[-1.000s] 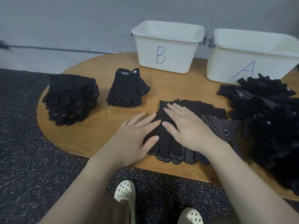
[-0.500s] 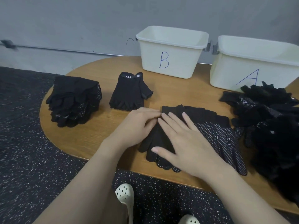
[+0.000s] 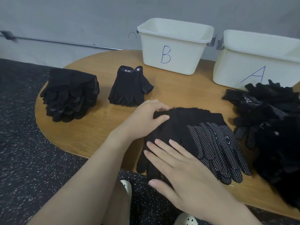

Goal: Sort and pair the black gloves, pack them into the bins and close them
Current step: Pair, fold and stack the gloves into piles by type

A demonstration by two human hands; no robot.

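Left hand (image 3: pixel 144 117) fingers curling, thumb pinching the cuff edge of the top glove (image 3: pixel 177 127) on the flat glove stack (image 3: pixel 215 140); right hand (image 3: pixel 180 168) fingers lying straight and spread, pressing flat on that glove's finger end, which is overhanging the table (image 3: pixel 90 127) edge; dotted-palm gloves showing just right of the right fingertips; fingerless glove pair (image 3: pixel 129 88) sitting just beyond the left knuckles; stacked glove pile (image 3: pixel 71 95) lying further left; loose glove heap (image 3: pixel 276 127) crowding the right side; bin B (image 3: pixel 173 47) and bin A (image 3: pixel 259 60) standing open-topped beyond the fingers, at the table's far edge.
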